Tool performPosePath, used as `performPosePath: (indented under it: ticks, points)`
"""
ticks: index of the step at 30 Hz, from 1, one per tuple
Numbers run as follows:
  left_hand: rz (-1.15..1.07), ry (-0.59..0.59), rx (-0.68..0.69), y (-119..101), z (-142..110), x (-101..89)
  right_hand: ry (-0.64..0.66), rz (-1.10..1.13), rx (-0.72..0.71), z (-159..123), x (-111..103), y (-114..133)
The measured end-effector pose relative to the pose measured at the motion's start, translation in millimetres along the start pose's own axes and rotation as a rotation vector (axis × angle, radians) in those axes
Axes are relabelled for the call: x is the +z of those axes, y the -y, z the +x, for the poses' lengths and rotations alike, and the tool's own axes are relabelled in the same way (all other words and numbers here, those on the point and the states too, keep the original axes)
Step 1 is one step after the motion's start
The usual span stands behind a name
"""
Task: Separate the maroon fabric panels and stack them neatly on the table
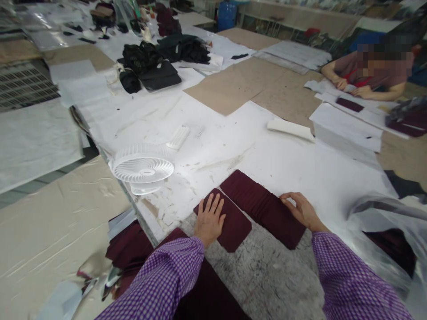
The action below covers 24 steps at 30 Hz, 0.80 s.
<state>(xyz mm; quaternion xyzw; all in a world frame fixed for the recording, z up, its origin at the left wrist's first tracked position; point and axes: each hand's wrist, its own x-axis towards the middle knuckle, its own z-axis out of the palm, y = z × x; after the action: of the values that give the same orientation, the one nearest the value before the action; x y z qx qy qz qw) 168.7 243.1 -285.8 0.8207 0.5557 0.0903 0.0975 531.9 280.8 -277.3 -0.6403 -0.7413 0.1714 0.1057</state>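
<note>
A white fan (145, 170) stands at ten o'clock from the left hand (208, 223), which lies flat, fingers spread, on a maroon panel (237, 230). From that panel, toward two o'clock, sits a longer maroon stack (258, 205). The right hand (303, 212) curls at its edge; whether it's pinching cloth, I can't tell. Clear plastic (365, 235) bulges at its four o'clock.

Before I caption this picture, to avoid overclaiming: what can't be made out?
In the head view:
Maroon piece: partly hidden beneath the left hand.
Large maroon cloth: cut off by the bottom edge.
Clear plastic bag: cut off by the right edge.
White fan: hub marking too small.
</note>
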Motion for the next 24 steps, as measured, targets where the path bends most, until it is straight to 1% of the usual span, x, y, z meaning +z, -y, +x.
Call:
performPosePath:
  ticks: [2, 6, 14, 19, 24]
  points:
    - [0.003, -0.001, 0.003, 0.0, 0.0, -0.2, 0.004, -0.017, 0.005, 4.0, 2.2, -0.3]
    - [0.009, -0.007, 0.003, 0.1, 0.1, 0.5, 0.076, -0.056, 0.009, 11.2, 3.4, -3.1]
    - [0.009, -0.02, 0.0, 1.3, -0.7, 3.0, 0.148, -0.106, 0.084, 12.5, 0.4, -5.7]
    - [0.012, -0.019, -0.002, 1.2, -0.8, 2.8, 0.129, -0.085, 0.067, 12.4, 3.3, -5.9]
    - [0.011, -0.018, -0.001, 0.4, -0.4, 1.5, 0.059, -0.054, 0.033, 8.7, 8.6, -10.3]
